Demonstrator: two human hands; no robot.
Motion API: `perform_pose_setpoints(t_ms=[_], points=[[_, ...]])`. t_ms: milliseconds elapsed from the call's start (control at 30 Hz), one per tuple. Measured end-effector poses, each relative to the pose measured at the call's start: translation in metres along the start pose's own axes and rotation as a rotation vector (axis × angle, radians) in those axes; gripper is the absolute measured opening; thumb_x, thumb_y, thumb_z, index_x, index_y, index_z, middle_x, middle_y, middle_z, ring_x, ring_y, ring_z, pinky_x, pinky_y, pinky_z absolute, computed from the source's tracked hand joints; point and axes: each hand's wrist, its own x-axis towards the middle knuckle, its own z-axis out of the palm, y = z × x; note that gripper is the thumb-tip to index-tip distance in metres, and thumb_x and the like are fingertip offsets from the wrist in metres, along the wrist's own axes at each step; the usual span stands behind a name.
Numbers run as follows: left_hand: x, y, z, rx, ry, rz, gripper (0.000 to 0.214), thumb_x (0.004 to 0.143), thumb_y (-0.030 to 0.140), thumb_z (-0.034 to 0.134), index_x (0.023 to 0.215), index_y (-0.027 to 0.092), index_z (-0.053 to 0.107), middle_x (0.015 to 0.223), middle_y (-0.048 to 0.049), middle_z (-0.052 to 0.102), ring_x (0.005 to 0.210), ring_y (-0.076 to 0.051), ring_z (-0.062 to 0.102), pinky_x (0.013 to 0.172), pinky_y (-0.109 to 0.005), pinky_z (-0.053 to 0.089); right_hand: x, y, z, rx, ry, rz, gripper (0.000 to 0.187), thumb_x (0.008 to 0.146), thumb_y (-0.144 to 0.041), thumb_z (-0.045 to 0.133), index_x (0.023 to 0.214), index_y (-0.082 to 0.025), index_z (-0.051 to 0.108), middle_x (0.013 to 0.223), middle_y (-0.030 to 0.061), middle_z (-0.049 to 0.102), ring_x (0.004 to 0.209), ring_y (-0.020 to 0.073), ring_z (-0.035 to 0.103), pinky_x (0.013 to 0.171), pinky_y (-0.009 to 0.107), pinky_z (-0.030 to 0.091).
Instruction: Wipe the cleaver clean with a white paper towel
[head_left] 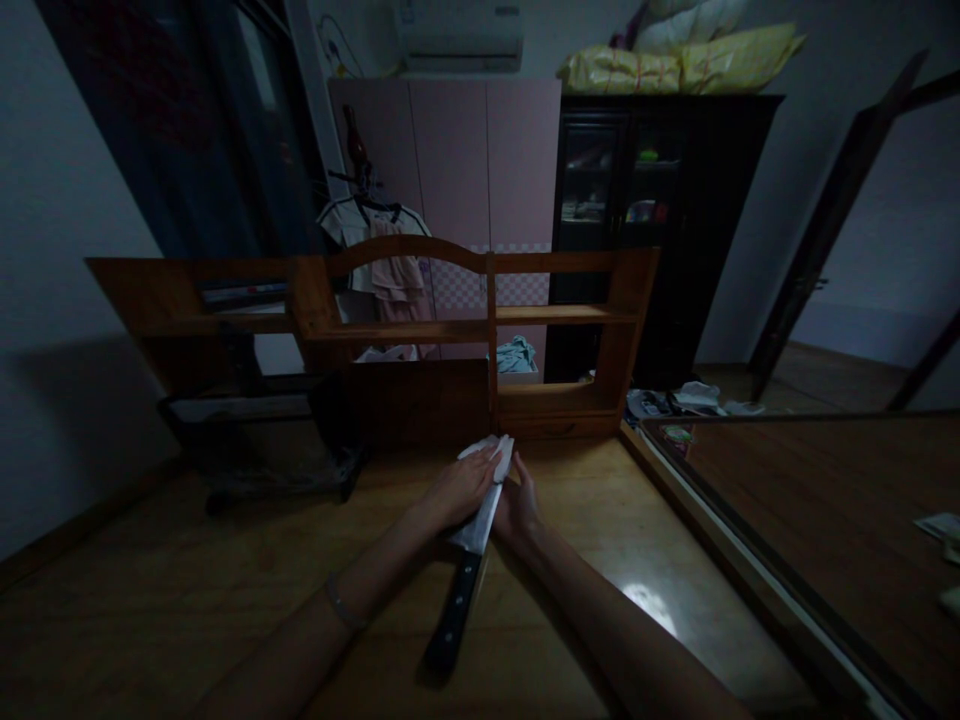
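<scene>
A large kitchen knife (480,520) lies on the wooden desk (225,560), its black handle (454,615) pointing toward me and its blade pointing away. A white tissue (496,452) covers the far end of the blade. My left hand (457,490) lies flat on the blade and tissue, fingers stretched out and pressing down. My right hand (516,505) rests against the blade's right side, fingers hidden behind the blade.
A wooden shelf unit (487,320) stands at the desk's back edge. A dark wooden bed or board edge (750,540) runs along the right. Behind are a pink wardrobe (480,170), a dark cabinet (645,200) and hanging clothes (390,260). The room is dim.
</scene>
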Motion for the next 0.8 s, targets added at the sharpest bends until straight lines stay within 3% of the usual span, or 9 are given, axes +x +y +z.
perform_pose_setpoints(t_ms=[300,633,800], points=[[-0.006,0.016,-0.007,0.021,-0.036,0.023,0.05,0.105,0.032,0.019,0.15,0.019,0.039,0.156,-0.0031,0.034,0.145,-0.015,0.03,0.121,-0.033,0.024,0.004,0.001,-0.004,0.071,0.037,-0.02,0.035,0.096,-0.044,0.047,0.095,-0.016,0.068,0.096,0.0077,0.075,0.102,0.0219,0.069,0.092,0.036,0.054],[0.003,0.014,-0.002,0.066,-0.019,0.063,0.052,0.104,0.028,0.023,0.155,0.018,0.026,0.157,-0.0055,0.032,0.145,-0.016,0.03,0.121,-0.034,0.024,0.004,-0.002,-0.005,0.076,0.042,0.006,0.037,0.096,-0.045,0.047,0.096,-0.016,0.068,0.095,0.0079,0.075,0.101,0.0232,0.069,0.091,0.039,0.054],[-0.004,0.013,0.002,0.051,0.001,0.035,0.05,0.104,0.029,0.022,0.153,0.019,0.031,0.157,-0.0047,0.032,0.145,-0.016,0.03,0.121,-0.035,0.025,0.005,0.0,-0.005,0.076,0.041,-0.008,0.04,0.097,-0.048,0.044,0.095,-0.016,0.068,0.094,0.008,0.075,0.1,0.0221,0.069,0.089,0.038,0.055]])
